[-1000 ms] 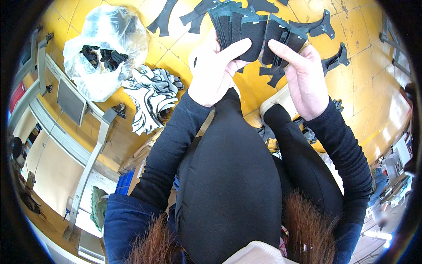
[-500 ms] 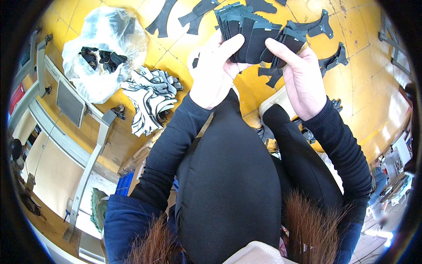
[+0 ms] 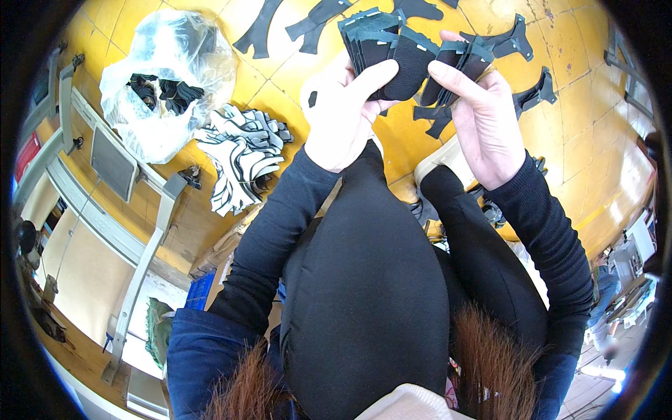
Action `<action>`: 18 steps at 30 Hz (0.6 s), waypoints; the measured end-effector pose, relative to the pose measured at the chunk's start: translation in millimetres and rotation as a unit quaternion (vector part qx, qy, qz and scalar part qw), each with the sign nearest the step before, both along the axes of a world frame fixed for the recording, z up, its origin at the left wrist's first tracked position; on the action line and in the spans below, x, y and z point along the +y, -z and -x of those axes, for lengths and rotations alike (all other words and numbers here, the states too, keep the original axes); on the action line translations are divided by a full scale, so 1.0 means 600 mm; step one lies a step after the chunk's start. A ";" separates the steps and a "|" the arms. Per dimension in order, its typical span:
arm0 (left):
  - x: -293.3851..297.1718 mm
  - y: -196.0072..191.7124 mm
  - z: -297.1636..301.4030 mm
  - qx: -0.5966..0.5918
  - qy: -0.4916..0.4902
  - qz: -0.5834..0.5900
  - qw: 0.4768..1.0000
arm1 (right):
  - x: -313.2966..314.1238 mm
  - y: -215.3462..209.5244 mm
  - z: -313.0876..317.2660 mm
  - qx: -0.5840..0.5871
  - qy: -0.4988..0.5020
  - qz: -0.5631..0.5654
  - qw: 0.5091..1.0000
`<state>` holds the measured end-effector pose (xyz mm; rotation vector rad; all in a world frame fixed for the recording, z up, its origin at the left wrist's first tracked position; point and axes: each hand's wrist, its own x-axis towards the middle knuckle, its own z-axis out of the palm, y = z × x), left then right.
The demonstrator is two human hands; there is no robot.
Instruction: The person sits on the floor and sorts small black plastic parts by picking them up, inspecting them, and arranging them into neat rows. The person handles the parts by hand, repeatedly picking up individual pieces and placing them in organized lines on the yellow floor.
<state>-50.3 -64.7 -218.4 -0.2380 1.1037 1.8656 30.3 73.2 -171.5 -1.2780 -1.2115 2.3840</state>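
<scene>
Head view: with the clear plastic bag [image 3: 189, 49] as landmark, both hands are up to the right of it, over the yellow tiled floor [image 3: 584, 119]. The left hand [image 3: 343, 115], the nearer to the bag, pinches a fanned stack of black pieces [image 3: 413, 66], its thumb laid across the face of the pieces and its fingers behind them. The right hand [image 3: 486, 119], farther right of the bag, pinches a smaller stack of black pieces [image 3: 448, 57] in the same way, thumb in front. Both stacks have dark teal upper edges with small pale marks. They sit just beside each other; whether their edges touch, I cannot tell.

The bag stands open, with black bundles [image 3: 180, 94] inside. Just below and to the right of it lies a pile of white strips with black edging [image 3: 241, 154]. Dark cut pieces [image 3: 514, 42] are spread on the floor to the right of the bag, some beyond the hands. Left of and below the bag runs a pale metal frame [image 3: 161, 217].
</scene>
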 end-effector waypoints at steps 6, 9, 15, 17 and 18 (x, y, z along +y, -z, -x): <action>0.010 -0.012 -0.004 0.012 0.000 0.009 1.000 | 0.006 0.005 -0.009 -0.008 -0.038 0.018 0.999; 0.011 -0.011 -0.004 -0.004 -0.005 -0.022 1.000 | 0.005 0.004 -0.009 -0.016 -0.031 0.019 0.999; 0.005 0.002 -0.005 -0.044 -0.032 -0.042 0.998 | 0.006 0.007 -0.009 -0.015 -0.014 0.042 0.999; 0.003 0.005 -0.003 -0.045 -0.036 -0.039 0.998 | 0.008 0.012 -0.012 -0.009 -0.008 0.046 0.999; 0.002 0.007 -0.003 -0.038 -0.035 -0.040 0.998 | 0.008 0.011 -0.011 -0.015 -0.003 0.054 0.998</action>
